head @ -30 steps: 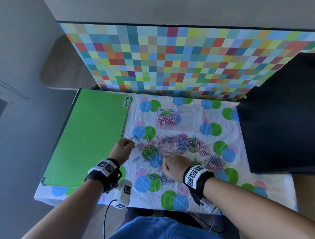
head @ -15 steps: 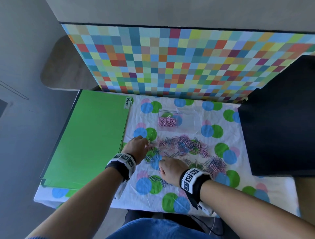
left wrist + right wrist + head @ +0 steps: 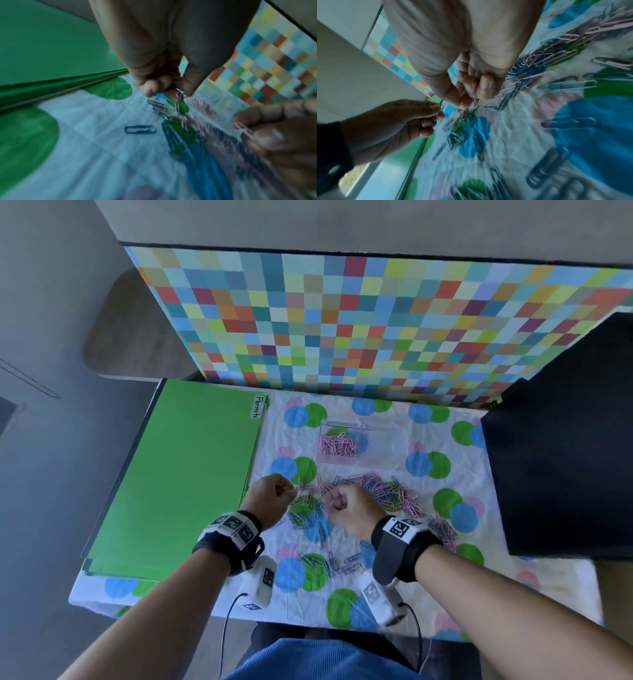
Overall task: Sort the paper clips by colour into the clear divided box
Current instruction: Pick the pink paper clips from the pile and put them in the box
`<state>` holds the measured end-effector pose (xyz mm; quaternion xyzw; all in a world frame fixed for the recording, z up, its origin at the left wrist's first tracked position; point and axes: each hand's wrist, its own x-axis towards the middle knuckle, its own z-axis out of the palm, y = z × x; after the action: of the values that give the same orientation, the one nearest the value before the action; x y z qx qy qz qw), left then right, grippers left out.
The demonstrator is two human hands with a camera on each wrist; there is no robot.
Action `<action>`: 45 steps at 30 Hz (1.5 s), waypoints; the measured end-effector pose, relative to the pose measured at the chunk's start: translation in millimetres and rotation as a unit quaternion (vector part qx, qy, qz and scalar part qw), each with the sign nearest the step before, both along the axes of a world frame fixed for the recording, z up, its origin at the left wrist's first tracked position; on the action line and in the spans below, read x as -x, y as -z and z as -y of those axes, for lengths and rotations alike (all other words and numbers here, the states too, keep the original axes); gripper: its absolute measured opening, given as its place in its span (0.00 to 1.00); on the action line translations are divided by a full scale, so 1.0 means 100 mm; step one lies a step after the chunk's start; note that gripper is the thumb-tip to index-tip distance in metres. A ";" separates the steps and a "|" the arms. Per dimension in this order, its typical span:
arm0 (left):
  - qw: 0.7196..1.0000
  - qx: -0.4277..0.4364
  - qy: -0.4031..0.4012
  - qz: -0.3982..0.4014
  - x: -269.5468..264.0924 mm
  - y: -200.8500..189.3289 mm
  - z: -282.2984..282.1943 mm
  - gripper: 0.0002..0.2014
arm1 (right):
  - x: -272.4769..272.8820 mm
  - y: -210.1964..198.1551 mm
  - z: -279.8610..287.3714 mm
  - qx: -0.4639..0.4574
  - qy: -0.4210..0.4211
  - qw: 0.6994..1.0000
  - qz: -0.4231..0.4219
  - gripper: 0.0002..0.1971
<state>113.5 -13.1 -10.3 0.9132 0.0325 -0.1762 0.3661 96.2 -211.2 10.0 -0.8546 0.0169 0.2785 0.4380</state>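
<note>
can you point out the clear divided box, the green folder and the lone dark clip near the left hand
clear divided box (image 3: 376, 445): head view, bare right compartment.
green folder (image 3: 185, 474): head view, middle of its cover.
lone dark clip (image 3: 140, 129): left wrist view, middle of its loops.

Bare forearms, black wristbands (image 3: 228, 546) with white square-coded markers, white cabled wrist cameras (image 3: 262, 580), blue ribbed garment (image 3: 318, 660).
</note>
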 end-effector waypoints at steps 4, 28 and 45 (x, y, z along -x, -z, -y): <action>0.976 0.186 -0.079 -0.083 0.03 -0.05 -0.03 0.04 | -0.11 -0.08 -0.04 -0.042 0.036 0.997 -0.050 0.12; 0.723 0.537 -0.358 -0.245 -0.61 -0.47 0.86 0.16 | -0.30 -0.74 0.02 0.009 0.111 0.983 0.148 0.18; 0.966 0.214 -0.130 -0.065 -0.65 -0.59 0.52 0.09 | -0.13 -0.31 0.25 0.077 0.031 0.992 0.098 0.12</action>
<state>178.5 -64.8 48.3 0.7877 0.1366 -0.1890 0.5702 109.1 -236.5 41.1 -0.9080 0.0219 0.1771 0.3790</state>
